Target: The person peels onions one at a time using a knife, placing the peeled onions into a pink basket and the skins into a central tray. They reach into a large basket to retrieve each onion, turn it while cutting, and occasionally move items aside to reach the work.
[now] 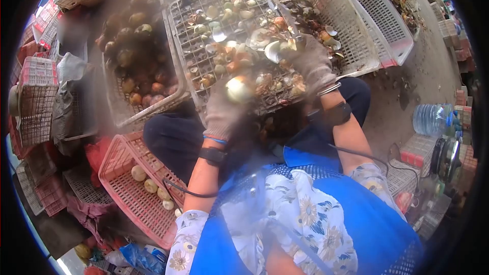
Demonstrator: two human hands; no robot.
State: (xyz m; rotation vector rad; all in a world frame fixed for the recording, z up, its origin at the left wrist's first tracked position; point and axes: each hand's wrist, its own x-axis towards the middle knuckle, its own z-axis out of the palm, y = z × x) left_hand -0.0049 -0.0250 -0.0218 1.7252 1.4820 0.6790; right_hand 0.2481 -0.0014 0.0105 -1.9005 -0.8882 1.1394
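One pale onion (pixel 238 89) held in the left hand (pixel 223 109), long axis and pointing direction unclear.

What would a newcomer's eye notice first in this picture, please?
Probably the bright, pale onion at the gloved left hand, over the middle crate strewn with onions and peels. Next, the bright blue garment over a flowered shirt, at the bottom. The pink crate at lower left, with a few pale onions, also stands out.

A clear bottle (pixel 429 119) shows at right — blue plastic (pixel 144 258) at lower left.
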